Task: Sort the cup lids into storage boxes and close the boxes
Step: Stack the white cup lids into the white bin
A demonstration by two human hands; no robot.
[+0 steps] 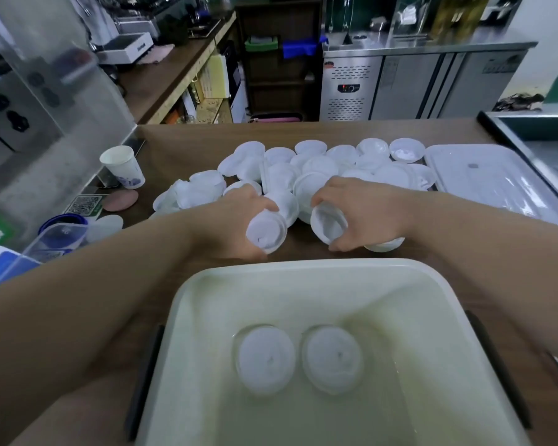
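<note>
A single wide-angle view is taken from head height, angled forward and down over a wooden counter. The storage box is seen closest, at the bottom edge; a steel cabinet is seen far behind. Straight lines are bowed near the frame's edges. No second view is supplied.

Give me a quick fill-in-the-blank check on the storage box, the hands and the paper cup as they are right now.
1. The storage box already holds ____ stacks of lids.
2. The left hand and the right hand each grip a ____ of lids.
3. The paper cup stands to the ____ of the lid pile.
4. The box's flat lid lies on the ____ side of the table.

Missing words: two; stack; left; right
</note>
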